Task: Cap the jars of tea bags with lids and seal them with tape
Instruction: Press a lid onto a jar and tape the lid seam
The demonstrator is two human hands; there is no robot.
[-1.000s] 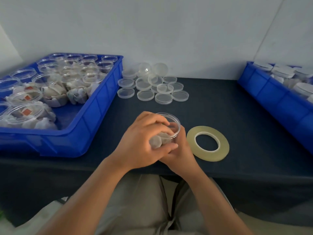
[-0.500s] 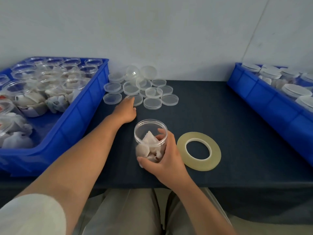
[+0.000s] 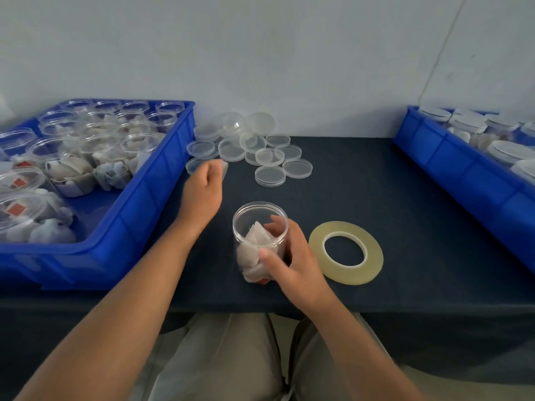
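Note:
An open clear jar (image 3: 254, 227) with tea bags inside stands on the dark table near its front edge. My right hand (image 3: 292, 261) grips the jar from the right side, thumb on its front wall. My left hand (image 3: 202, 189) is further back and to the left, at the near edge of a pile of clear lids (image 3: 260, 153). Its fingers are curled and pinch a blurred clear lid (image 3: 224, 168). A roll of yellowish tape (image 3: 318, 247) lies flat just right of the jar.
A blue tray (image 3: 144, 198) on the left holds several open jars of tea bags. Another blue tray (image 3: 463, 175) at the right edge holds several capped jars. A pale wall stands behind the table. My lap is below the table's front edge.
My left hand let go of the jar, reached back to the lid pile and now curls round a lid. My right hand kept hold of the jar.

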